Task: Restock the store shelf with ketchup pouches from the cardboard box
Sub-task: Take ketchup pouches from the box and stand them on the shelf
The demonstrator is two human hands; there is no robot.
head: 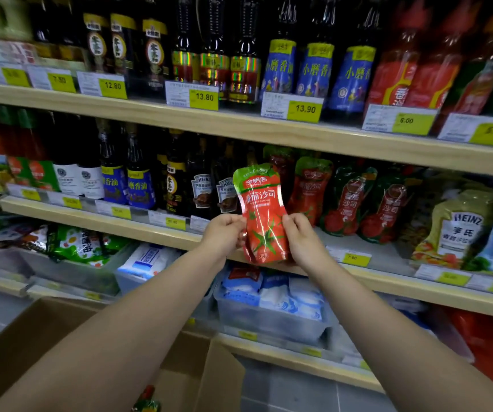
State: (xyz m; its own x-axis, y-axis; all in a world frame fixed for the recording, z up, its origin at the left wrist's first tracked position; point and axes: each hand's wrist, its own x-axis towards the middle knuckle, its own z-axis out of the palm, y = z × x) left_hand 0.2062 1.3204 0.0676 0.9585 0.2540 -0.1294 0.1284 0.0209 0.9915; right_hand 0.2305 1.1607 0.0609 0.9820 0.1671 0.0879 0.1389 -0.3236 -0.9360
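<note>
Hands first: the left grip (224, 233) is pinching the left edge of the ketchup pouch (264, 221), thumb in front and fingers curling behind. The right grip (301, 239) is clasping the right edge the same way. So both grips are holding one pouch between them, upright, label facing us.

It is hanging in the air just in front of the shelf (388, 281), not resting on the board yet. Dark Heinz bottles (200, 191) are standing just to its left. To its right, shelved pouches (347, 200) are lining up, several of them leaning a little, with bare board showing ahead of them above the yellow price tag (355, 258).

Down below, the cardboard box (31, 337) is sitting open on the floor, flaps spread. Something red and green (147, 402) is peeking out at its bottom edge; that looks like another pouch, though the arms are hiding most of the inside.

My read: the restock is partway. Some stock is standing in place, this pouch is waiting to be set down, and the box is probably holding more.
</note>
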